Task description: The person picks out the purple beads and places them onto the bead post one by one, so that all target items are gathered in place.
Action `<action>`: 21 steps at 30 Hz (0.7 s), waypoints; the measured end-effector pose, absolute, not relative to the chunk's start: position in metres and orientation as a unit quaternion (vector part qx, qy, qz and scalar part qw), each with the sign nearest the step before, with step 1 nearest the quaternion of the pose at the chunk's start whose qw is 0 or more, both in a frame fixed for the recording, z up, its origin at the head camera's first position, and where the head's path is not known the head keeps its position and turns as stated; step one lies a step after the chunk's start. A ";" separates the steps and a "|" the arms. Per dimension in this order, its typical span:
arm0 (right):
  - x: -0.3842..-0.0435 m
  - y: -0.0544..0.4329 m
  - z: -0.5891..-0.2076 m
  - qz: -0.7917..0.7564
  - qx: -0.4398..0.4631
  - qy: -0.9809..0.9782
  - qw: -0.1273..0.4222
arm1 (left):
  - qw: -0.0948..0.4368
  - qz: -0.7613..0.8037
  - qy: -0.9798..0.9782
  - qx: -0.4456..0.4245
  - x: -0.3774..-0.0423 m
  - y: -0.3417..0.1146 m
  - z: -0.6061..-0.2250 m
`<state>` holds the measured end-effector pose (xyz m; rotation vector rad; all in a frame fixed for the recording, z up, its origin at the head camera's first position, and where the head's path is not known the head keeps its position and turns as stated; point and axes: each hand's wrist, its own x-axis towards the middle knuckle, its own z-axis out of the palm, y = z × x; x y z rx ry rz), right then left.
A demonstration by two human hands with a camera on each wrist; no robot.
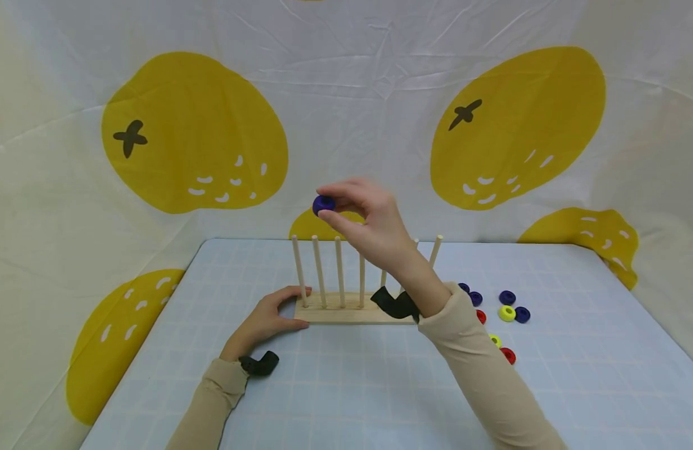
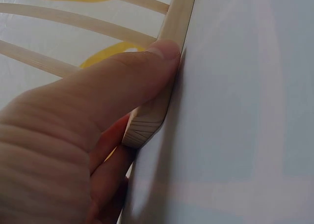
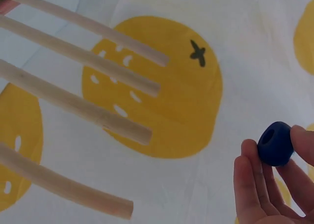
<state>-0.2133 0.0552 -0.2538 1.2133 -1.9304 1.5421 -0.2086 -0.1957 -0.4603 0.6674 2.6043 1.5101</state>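
Blue bead [image 1: 324, 205] aloft, above the left half of the wooden rack [image 1: 346, 317], apart from its pegs [image 1: 340, 269]. Right hand [image 1: 365, 209] pinches it between thumb and fingertips. Left hand [image 1: 270, 312] grips the rack's left end, thumb at the front edge, fingers behind.

Risks, my judgement: bead looks small and rounded, pinched at the tips only, so a slackened thumb could drop it among the pegs or send it rolling past the rack. Right forearm [image 1: 429, 284] crosses in front of the rack's right-hand pegs; a low sweep could knock one. Should the left hand loosen, the rack might skid or tip.

Containers: no bowl or box seen. Rack is the only holder; arm partly hides its right-hand pegs, so cannot tell fully what they bear. Loose beads [image 1: 503, 317], blue, yellow and red, lie on the table [image 1: 368, 387] right of the rack.
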 end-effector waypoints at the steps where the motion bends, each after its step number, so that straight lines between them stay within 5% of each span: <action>1: -0.214 0.053 -0.255 0.552 0.436 -0.684 0.193 | 0.029 0.489 0.845 0.215 -0.211 -0.197 -0.464; 21: -0.234 0.017 -0.283 0.574 0.426 -0.689 0.120 | 0.009 0.492 0.836 0.241 -0.227 -0.207 -0.492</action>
